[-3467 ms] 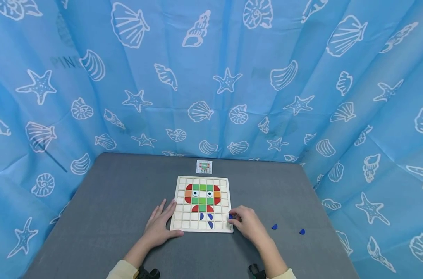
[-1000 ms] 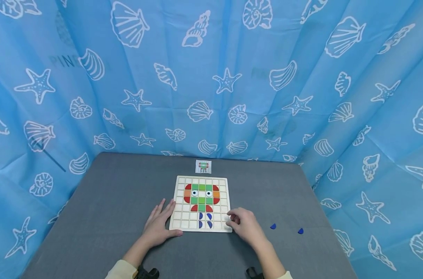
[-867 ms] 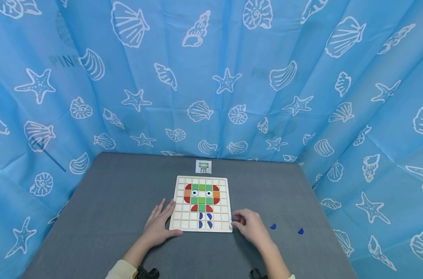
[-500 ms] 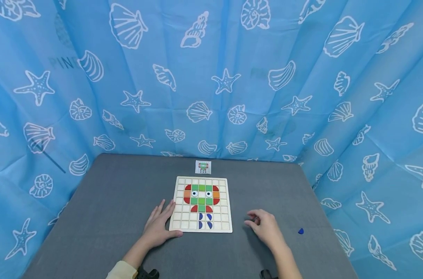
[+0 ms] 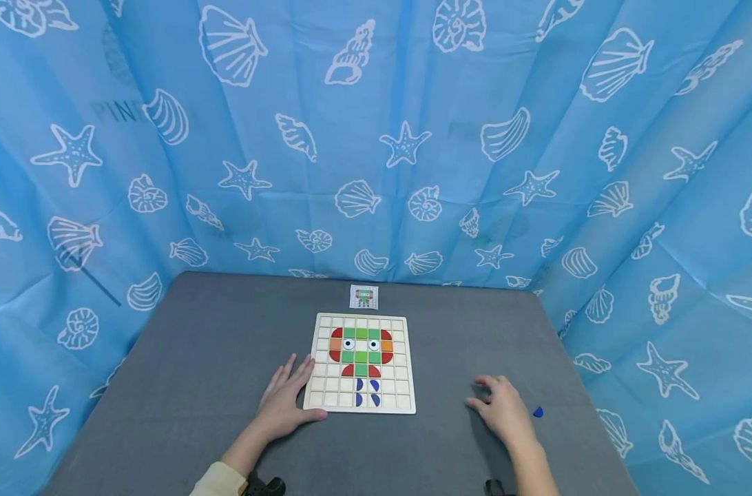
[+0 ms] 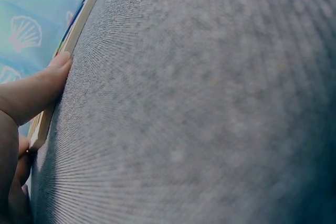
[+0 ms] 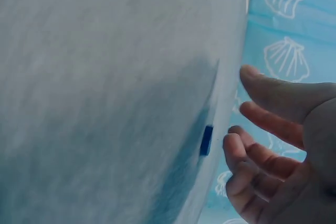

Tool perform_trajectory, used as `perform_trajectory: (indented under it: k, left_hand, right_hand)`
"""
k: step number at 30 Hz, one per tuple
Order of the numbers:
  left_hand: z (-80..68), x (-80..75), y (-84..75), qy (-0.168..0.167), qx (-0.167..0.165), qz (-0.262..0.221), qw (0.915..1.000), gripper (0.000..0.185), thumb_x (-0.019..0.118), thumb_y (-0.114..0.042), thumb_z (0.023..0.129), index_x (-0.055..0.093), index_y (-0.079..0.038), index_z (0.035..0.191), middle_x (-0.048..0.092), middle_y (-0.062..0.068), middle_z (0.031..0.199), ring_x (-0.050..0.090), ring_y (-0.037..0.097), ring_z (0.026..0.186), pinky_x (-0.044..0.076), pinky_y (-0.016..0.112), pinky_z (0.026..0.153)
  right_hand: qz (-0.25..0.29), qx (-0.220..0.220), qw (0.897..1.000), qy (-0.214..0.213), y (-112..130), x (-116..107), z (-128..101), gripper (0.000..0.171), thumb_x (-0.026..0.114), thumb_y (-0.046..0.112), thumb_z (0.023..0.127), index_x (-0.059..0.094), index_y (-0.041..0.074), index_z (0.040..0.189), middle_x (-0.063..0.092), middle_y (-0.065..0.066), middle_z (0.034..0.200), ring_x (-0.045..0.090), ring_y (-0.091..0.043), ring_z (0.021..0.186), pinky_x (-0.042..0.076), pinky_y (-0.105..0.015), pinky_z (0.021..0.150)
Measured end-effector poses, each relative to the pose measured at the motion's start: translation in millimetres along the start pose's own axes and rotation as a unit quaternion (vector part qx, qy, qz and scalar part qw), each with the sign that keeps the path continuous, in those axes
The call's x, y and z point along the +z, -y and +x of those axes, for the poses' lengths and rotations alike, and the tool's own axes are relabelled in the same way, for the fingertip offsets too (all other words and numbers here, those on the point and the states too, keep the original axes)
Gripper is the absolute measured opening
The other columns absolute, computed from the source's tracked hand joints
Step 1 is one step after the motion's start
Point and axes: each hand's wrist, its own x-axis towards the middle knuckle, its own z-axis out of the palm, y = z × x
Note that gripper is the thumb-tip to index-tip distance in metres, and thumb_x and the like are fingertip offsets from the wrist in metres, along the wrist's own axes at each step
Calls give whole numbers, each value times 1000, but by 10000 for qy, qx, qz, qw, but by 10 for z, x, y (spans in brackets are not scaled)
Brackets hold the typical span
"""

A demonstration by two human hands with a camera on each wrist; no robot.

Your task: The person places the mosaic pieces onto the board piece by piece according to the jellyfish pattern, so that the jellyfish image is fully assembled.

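Note:
A wooden grid board (image 5: 326, 394) lies mid-table with a figure of red, green and orange tiles, two eyes, and several dark blue pieces (image 5: 373, 384) below it. My left hand (image 5: 292, 389) rests flat on the table against the board's front left corner; in the left wrist view its thumb (image 6: 37, 90) touches the board's edge (image 6: 68, 45). My right hand (image 5: 483, 393) hovers low over the table right of the board, fingers loosely curled and holding nothing. In the right wrist view a small blue piece (image 7: 206, 140) lies just off the fingertips (image 7: 233, 145).
Another loose blue piece (image 5: 538, 412) lies on the grey table (image 5: 196, 358) right of my right hand. A small picture card (image 5: 363, 297) lies behind the board. Blue shell-print curtain (image 5: 376, 138) closes in the back and both sides.
The blue piece my right hand held at the board's right edge now sits in the board. That hand has since slid right, away from the board, over the nearer loose blue piece.

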Motion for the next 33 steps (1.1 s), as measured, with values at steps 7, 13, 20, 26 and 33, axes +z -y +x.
perform_trajectory:
  k: [7, 13, 20, 26, 33]
  left_hand:
    - [4, 1, -19, 8, -25, 2, 10000, 117, 75, -74, 70, 30, -16, 160, 29, 3, 166, 9, 33, 157, 14, 59, 124]
    - [11, -1, -22, 77, -3, -18, 10000, 117, 74, -74, 70, 29, -16, 161, 28, 2, 167, 7, 33, 158, 10, 57, 125]
    - [8, 3, -16, 45, 2, -59, 10000, 117, 75, -74, 69, 30, -16, 160, 28, 2, 167, 7, 32, 158, 11, 56, 125]
    - [1, 15, -24, 30, -84, 46, 10000, 118, 75, -75, 69, 30, -16, 160, 28, 1, 167, 8, 31, 158, 11, 56, 125]
    - [-9, -8, -53, 6, -81, 1, 10000, 118, 76, -75, 68, 31, -15, 160, 29, 1, 167, 8, 32, 158, 11, 57, 125]
  right_hand:
    - [57, 32, 9996, 274, -112, -25, -8, 31, 79, 13, 87, 72, 2, 114, 66, -12, 105, 63, -20, 84, 55, -44, 74]
    - [-60, 365, 9992, 145, -143, -76, -50, 32, 80, 13, 85, 71, -2, 112, 67, -13, 100, 65, -28, 90, 54, -50, 79]
    - [1, 562, 9982, 220, -119, -76, -56, 20, 78, 8, 86, 71, -2, 101, 66, -6, 85, 63, -21, 78, 53, -45, 71]
    - [-95, 364, 9985, 398, -95, -68, -33, 19, 76, 4, 87, 72, -1, 105, 67, -9, 93, 66, -26, 87, 55, -48, 77]
    - [-258, 55, 9991, 323, -13, -42, -37, 21, 75, 4, 88, 73, 3, 109, 68, -9, 99, 67, -26, 90, 56, -49, 78]
